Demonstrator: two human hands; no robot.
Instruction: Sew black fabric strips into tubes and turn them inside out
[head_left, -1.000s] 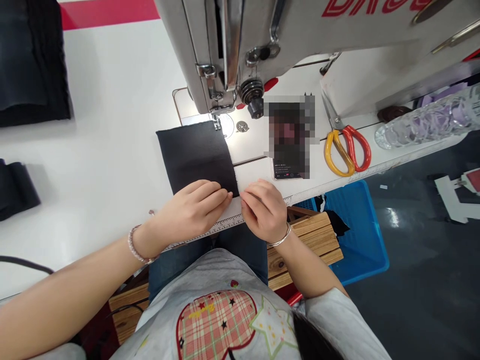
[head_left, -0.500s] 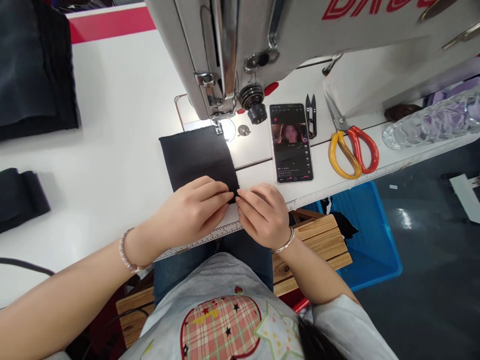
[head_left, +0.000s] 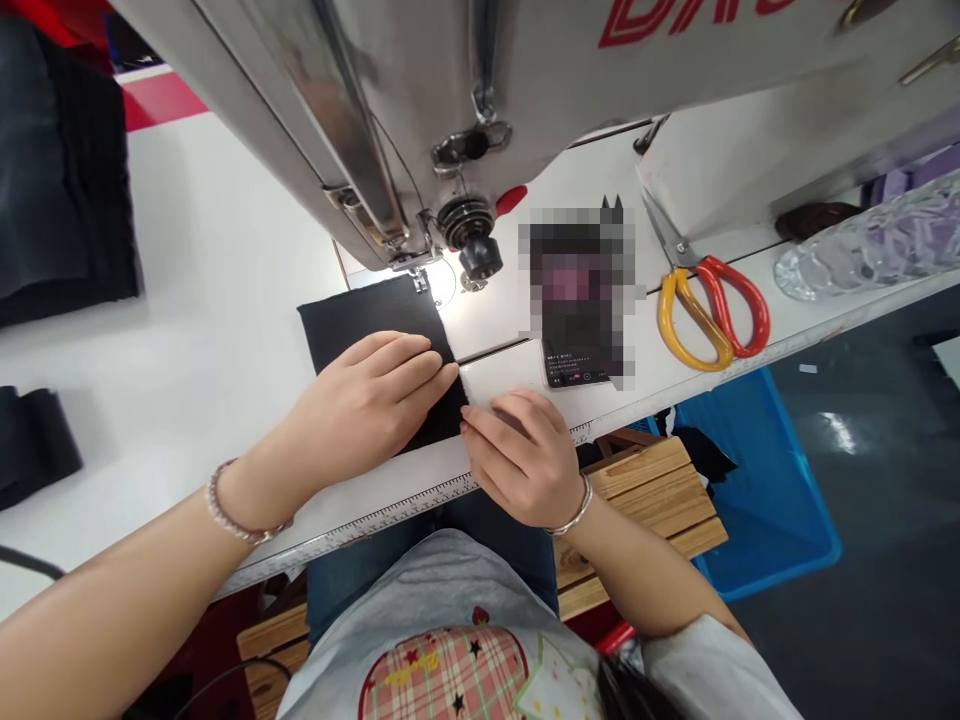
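Several red capitals, cut off above, mark the sewing machine (head_left: 555, 70); the first looks like a D. My left hand (head_left: 375, 400), fingers together and slightly bent, lies on the smooth black cloth (head_left: 349, 320), whose far right corner meets the presser foot (head_left: 420, 283). My half-curled right hand (head_left: 525, 455) is at its right edge, near the ruler-marked bench (head_left: 187, 220) edge; I can't tell whether either grips.

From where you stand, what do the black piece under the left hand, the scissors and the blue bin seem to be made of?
Black piece: probably cloth, matte, with a slightly fuzzy edge; fibre can't be told.
Scissors: metal blades with a grey sheen; smooth yellow and red handles, likely plastic or plastic-coated.
Blue bin: likely moulded plastic, evenly coloured, with a smooth rim.
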